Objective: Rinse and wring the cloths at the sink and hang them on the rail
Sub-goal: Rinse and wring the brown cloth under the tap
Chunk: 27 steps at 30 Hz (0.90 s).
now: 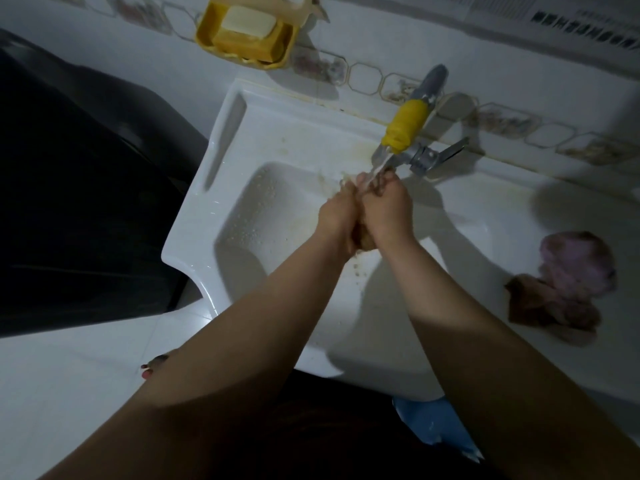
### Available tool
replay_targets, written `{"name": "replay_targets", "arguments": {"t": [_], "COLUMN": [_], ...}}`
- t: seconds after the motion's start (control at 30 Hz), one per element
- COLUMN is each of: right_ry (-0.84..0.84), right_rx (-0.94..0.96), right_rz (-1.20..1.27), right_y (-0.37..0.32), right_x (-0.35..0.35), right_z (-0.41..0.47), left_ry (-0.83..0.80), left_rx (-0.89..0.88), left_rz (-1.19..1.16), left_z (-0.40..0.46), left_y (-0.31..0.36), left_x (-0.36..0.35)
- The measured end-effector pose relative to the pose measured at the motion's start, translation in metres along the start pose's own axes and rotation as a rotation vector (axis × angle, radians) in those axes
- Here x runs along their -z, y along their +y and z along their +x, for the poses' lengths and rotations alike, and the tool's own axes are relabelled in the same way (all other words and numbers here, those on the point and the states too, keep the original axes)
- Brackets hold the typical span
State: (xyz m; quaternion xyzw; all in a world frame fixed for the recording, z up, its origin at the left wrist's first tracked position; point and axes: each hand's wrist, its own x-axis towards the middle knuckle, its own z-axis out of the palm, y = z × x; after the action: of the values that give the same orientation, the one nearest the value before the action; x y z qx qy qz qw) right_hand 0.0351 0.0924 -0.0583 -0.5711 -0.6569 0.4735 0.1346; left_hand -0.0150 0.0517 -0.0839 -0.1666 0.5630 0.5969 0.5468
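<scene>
Over the white sink [221,188], my left hand [337,211] and my right hand [386,209] are pressed together around a small brown cloth [363,239]. Both grip it under water running from the tap [407,128], which has a yellow sleeve. Only a bit of the cloth shows below my palms and at my fingertips. On the sink's right ledge lie a pink-purple cloth [578,261] and a brown cloth [533,303], bunched together. No rail is in view.
A yellow soap dish [247,32] with soap bars hangs on the tiled wall above the sink. A dark bulky object [79,202] stands to the left. White floor tiles show lower left, and something blue [433,424] lies under the sink.
</scene>
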Motion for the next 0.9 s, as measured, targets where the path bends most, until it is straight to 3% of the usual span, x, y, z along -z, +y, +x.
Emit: {"name": "replay_targets", "arguments": {"t": [0.1,0.17,0.2,0.23,0.3,0.37,0.5,0.57,0.67,0.77,0.9], "right_ry": [0.015,-0.022,-0.03,-0.02,0.011,0.043,0.033,0.05,0.027,-0.047,-0.312], "right_rx": [0.018,0.101,0.136,0.143,0.062,0.008,0.134,0.111,0.034,-0.042,-0.195], "right_rz": [0.09,-0.018,-0.056,-0.066,-0.006,0.051,-0.05,-0.008,0.015,-0.042,0.137], "right_y": [-0.004,-0.01,-0.011,-0.01,-0.011,-0.009,-0.014,-0.011,-0.003,0.011,0.034], "right_x": [-0.003,-0.01,-0.012,-0.013,-0.01,-0.008,-0.017,-0.015,-0.002,0.012,0.03], "right_z": [0.0,-0.011,-0.013,-0.01,0.007,0.012,-0.013,-0.007,0.014,0.027,0.024], "left_ry": [0.038,0.052,0.096,0.105,0.035,0.059,0.086,-0.156,-0.276,-0.23,-0.089], "left_rx": [-0.111,-0.227,-0.247,-0.27,-0.199,-0.015,-0.17,0.001,0.082,0.022,-0.099], "left_rz": [0.179,0.407,0.651,0.709,0.24,-0.025,0.482,0.087,0.071,0.155,0.161], "left_z": [0.004,0.006,0.004,0.007,0.004,-0.002,0.002,-0.014,-0.034,-0.032,-0.014], "left_y": [0.009,0.02,0.018,0.012,0.007,0.003,0.017,0.018,0.023,0.036,0.042], "left_x": [-0.005,-0.003,-0.001,-0.002,-0.008,-0.009,-0.001,0.001,0.006,0.033,0.068]}}
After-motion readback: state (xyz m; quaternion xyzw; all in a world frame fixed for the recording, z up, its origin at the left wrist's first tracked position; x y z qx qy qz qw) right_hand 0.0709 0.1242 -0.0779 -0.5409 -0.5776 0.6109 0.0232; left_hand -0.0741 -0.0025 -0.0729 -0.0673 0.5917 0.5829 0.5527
